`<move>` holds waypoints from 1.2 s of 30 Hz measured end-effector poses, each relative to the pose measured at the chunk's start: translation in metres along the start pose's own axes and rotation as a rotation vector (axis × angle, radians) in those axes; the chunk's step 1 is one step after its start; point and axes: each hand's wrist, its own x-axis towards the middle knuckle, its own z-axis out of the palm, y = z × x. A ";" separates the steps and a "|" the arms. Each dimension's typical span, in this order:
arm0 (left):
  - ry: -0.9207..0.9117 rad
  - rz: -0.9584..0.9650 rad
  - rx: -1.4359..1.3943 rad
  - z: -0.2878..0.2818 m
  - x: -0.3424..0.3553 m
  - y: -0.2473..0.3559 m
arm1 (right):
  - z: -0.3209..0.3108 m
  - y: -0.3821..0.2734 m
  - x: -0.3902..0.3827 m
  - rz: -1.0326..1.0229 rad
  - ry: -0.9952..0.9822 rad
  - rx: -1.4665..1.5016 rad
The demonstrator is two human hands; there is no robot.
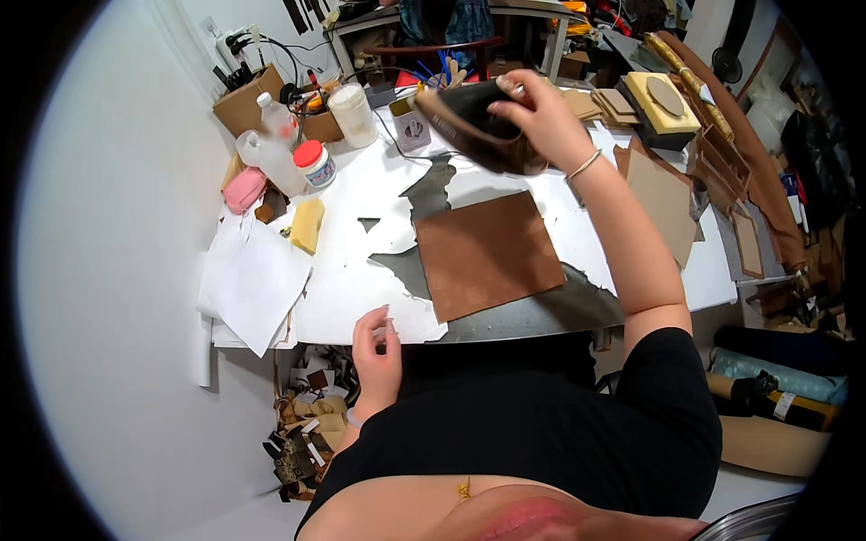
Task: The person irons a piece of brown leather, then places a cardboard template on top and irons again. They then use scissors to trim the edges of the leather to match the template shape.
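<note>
My right hand [534,113] reaches over the far part of the table and grips a dark brown, pouch-like leather piece [483,135] by its upper edge. The piece is held tilted in the air, its dark inner side partly showing; its exact kind is unclear. Below it, a brown leather square [487,257] lies flat on the white and grey table top. By the near table edge, left of the square, my left hand [377,352] hangs with loosely bent fingers and a gap at the thumb. Nothing shows in it.
At the left stand a red-lidded jar [314,164], a clear bottle [278,122] and a white tub [352,115]. White paper sheets [257,279] and a yellow sponge [308,225] lie nearer. Tan boards [657,203] and a yellow block [663,101] are at the right.
</note>
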 end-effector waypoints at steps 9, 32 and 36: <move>-0.222 -0.122 0.289 0.041 0.062 0.017 | -0.071 0.104 0.078 -0.049 0.196 -0.168; -0.267 0.394 0.357 0.058 0.094 0.067 | 0.048 0.022 -0.062 -0.737 -0.499 -0.608; -0.244 0.603 0.408 0.034 0.104 0.092 | 0.063 -0.019 -0.079 -0.661 -0.714 -0.662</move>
